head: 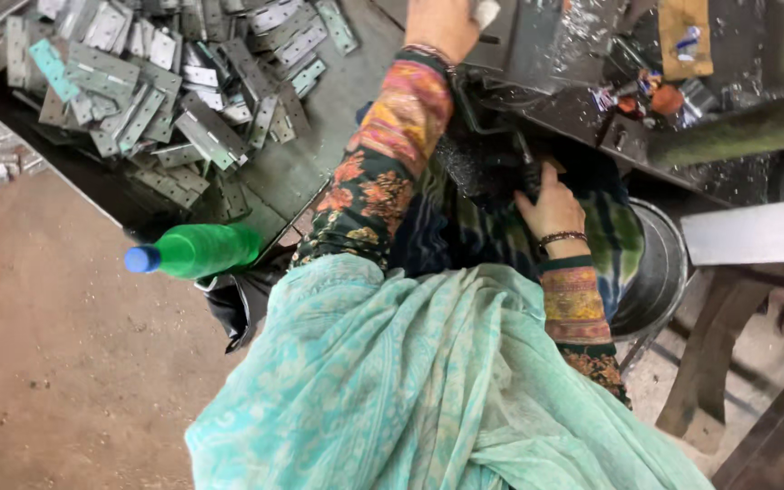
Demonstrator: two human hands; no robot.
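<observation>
Right hand (551,201) clenching dark lever (524,163), running 11-to-5 o'clock; left hand (442,25) at 12, grip indiscernible.

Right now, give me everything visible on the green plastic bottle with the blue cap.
The green plastic bottle with the blue cap is translucent green, cap on and pointing left. It lies on its side at the near edge of the grey metal tray, below the heap of flat grey metal hinges. Its base end rests against dark cloth. Neither hand touches it. Contents cannot be told.
</observation>
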